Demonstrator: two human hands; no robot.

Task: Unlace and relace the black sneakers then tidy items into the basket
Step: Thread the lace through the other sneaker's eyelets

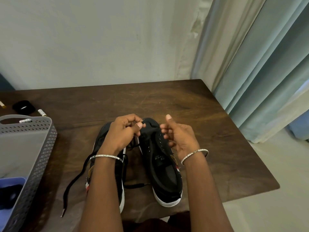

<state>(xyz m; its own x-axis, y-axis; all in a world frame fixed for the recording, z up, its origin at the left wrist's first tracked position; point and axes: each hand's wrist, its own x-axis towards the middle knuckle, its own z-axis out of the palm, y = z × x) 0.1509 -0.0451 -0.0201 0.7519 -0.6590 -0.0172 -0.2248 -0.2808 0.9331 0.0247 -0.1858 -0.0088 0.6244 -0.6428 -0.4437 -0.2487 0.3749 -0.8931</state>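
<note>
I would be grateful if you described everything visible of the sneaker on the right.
The right sneaker is black fabric with a white sole, upright on the wooden table, toe pointing away. Its visible eyelets are empty; the insole bears a printed logo. The left hand pinches near its tongue; the right hand curls beside it.

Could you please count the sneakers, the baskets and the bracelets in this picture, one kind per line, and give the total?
Sneakers: 2
Basket: 1
Bracelets: 2
Total: 5
</note>
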